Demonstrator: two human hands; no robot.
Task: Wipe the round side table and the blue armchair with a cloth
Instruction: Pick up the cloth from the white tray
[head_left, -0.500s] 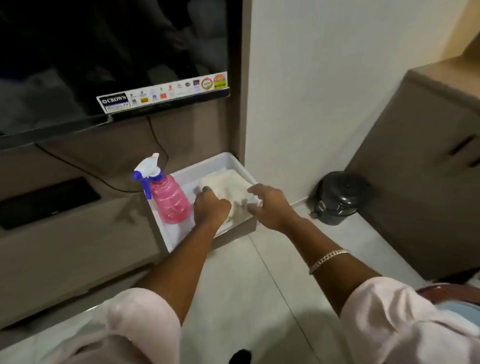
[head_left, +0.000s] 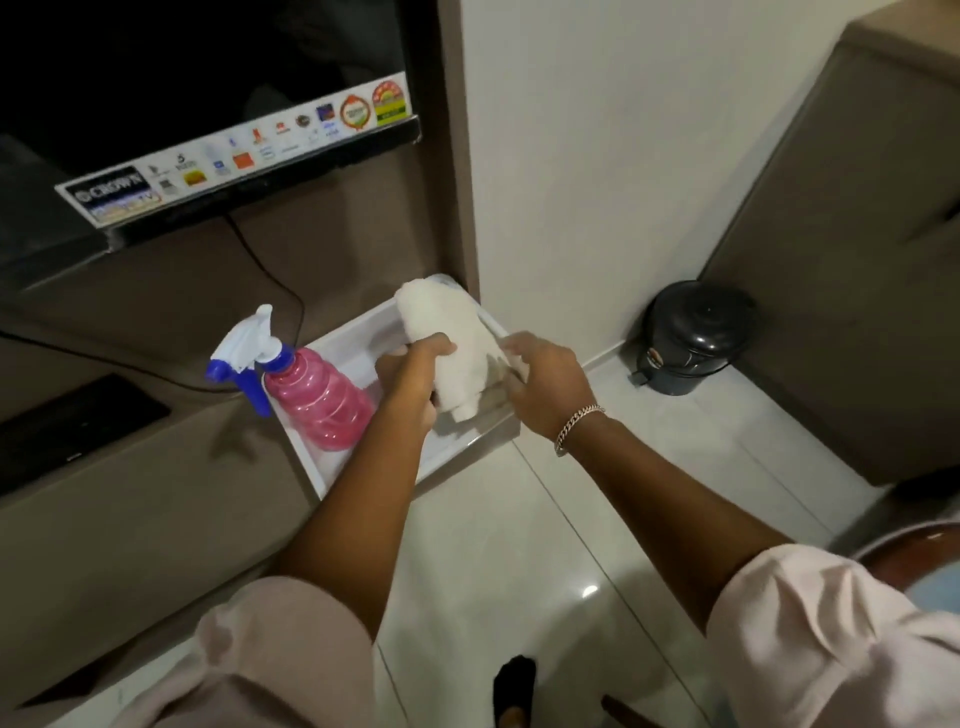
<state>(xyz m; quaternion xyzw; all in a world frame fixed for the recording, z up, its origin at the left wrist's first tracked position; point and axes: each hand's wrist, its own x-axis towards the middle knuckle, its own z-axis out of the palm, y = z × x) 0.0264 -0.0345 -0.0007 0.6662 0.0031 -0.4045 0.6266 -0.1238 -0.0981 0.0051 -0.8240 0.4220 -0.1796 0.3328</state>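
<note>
the left hand (head_left: 410, 384) has its fingers clenched around the middle of the white cloth (head_left: 447, 343), holding it up over the white tray (head_left: 332, 457) on the floor, while the right hand (head_left: 540, 384) pinches the cloth's near right edge between fingertips. the pink spray bottle (head_left: 317, 405) stands in the tray's left part, just beside the left wrist, so a careless pull leftward could likely knock it over and spill it; the loose lower end of the cloth hangs near the tray's rim and might snag or drag there. the glossy floor tiles (head_left: 519, 561) look slippery if liquid reaches them. on the television (head_left: 156, 104) at far left, a sticker strip (head_left: 234, 156) reads "crown" with "tv" under it; the small logos beside it are too blurred to read. the black pedal bin (head_left: 691, 338) at right carries a small unreadable label.
</note>
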